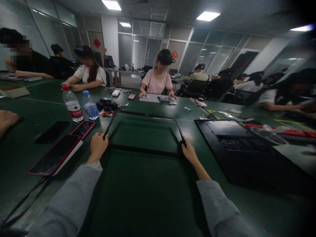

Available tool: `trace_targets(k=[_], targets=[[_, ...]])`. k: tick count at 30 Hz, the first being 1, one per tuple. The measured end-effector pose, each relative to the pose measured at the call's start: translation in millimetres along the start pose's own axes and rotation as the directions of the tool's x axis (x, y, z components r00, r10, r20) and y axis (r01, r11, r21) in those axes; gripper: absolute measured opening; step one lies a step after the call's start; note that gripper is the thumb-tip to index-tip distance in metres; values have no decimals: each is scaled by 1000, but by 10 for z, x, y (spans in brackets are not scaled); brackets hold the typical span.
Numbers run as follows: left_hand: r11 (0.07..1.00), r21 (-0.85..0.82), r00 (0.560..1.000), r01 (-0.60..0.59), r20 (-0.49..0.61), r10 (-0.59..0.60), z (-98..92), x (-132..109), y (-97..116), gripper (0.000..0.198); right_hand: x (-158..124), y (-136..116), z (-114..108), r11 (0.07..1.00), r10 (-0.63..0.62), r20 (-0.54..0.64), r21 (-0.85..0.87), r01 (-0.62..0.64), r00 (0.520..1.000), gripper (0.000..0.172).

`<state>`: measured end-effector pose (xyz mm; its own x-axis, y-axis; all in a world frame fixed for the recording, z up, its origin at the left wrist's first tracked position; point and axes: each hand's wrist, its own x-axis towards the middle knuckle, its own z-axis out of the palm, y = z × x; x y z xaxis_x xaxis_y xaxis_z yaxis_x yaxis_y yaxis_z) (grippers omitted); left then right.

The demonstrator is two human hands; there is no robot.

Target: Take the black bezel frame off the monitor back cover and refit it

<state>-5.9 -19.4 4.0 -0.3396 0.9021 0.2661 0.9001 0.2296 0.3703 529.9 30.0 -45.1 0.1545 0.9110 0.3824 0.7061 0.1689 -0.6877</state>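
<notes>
A thin black rectangular frame (145, 150) is held level just above the green table (148, 187), which shows through its open middle. My left hand (98, 144) is closed around the frame's left side, near the front corner. On the right side, my right hand (189, 149) grips the frame near its other front corner. To the right lies a large black panel (237, 164) with a recessed section. Phones with red edges (58, 154) (83, 128) and a dark phone (52, 132) lie left of my left hand.
Two water bottles, red-capped (73, 105) and blue-capped (90, 107), stand beyond the phones, beside black items (106, 104). Another person's hand (7, 120) rests at the far left. Across the table sits a person in pink (158, 80). Clear plastic (269, 135) lies at right.
</notes>
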Motion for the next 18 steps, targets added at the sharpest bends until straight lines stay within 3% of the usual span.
trace_targets(k=[8,15,18], targets=[[992,109,998,-55,36,51,33,-7,18,51,9,-54,-16,995,20,-28,-96,-23,999,55],[995,92,997,-34,70,27,6,-14,67,51,2,-111,-30,993,39,-34,-107,-43,999,48],[998,57,997,-32,71,28,-39,-35,115,54,-54,-219,-112,988,-7,-84,-157,-6,996,53]])
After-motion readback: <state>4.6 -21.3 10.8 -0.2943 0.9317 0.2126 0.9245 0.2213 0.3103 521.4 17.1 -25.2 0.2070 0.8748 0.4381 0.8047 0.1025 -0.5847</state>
